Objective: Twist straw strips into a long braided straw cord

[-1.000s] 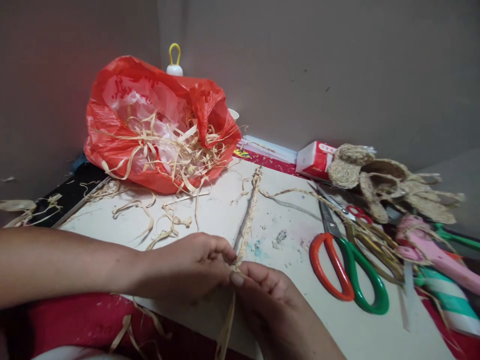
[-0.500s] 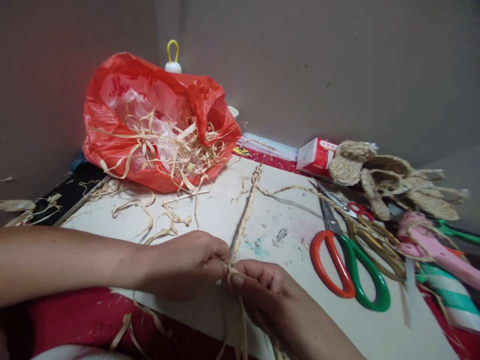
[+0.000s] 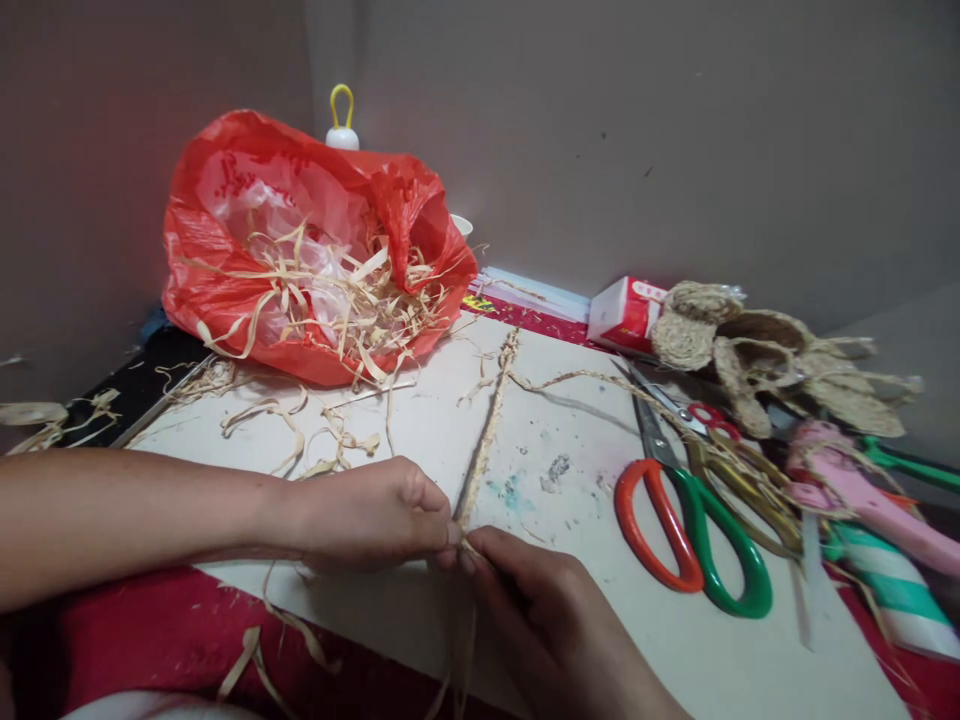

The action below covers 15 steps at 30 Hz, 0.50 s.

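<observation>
A thin braided straw cord runs from the far side of the white board toward me. Its near end is pinched between my left hand and my right hand, whose fingertips meet at the board's front edge. Both hands are closed on the braid. Loose straw strands hang down from the pinch over the edge. A second thin cord branches off to the right toward the scissors.
A red plastic bag spilling straw strips lies at the back left. Red-and-green scissors lie right, next to more scissors, woven straw pieces, a red-white box and pink and striped items. Walls close behind.
Both hands have shifted a little toward me along the braid, and the right hand's fingers have turned under. The loose strands hang straighter below the pinch.
</observation>
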Each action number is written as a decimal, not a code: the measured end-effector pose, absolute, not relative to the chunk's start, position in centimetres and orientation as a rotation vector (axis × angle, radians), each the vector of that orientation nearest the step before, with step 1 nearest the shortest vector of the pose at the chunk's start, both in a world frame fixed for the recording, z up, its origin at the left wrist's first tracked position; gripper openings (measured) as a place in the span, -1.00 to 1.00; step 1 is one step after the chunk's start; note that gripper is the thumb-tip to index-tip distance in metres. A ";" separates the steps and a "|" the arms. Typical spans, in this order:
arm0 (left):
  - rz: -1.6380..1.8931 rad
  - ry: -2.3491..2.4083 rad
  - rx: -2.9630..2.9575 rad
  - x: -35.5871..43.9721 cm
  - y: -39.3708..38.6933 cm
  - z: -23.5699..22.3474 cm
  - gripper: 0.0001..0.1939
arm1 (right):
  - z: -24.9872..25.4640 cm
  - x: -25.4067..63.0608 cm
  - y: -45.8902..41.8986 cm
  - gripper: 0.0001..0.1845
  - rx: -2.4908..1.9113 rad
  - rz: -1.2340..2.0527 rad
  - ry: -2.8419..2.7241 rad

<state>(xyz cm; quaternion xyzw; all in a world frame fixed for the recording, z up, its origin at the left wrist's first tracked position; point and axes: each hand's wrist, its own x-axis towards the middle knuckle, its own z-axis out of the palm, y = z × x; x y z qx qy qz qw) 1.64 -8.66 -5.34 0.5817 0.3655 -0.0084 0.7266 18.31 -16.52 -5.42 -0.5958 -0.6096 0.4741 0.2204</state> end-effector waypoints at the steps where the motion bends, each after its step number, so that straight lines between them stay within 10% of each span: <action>1: -0.002 0.802 1.300 1.7 -8.7 -5.3 -0.75 | -5.4 18.4 -16.6 -0.65 -1.659 1.296 -1.698; 15: 0.242 0.748 1.037 2.1 -10.6 -5.8 -0.72 | -4.6 17.6 -17.5 -0.62 -1.740 1.284 -1.577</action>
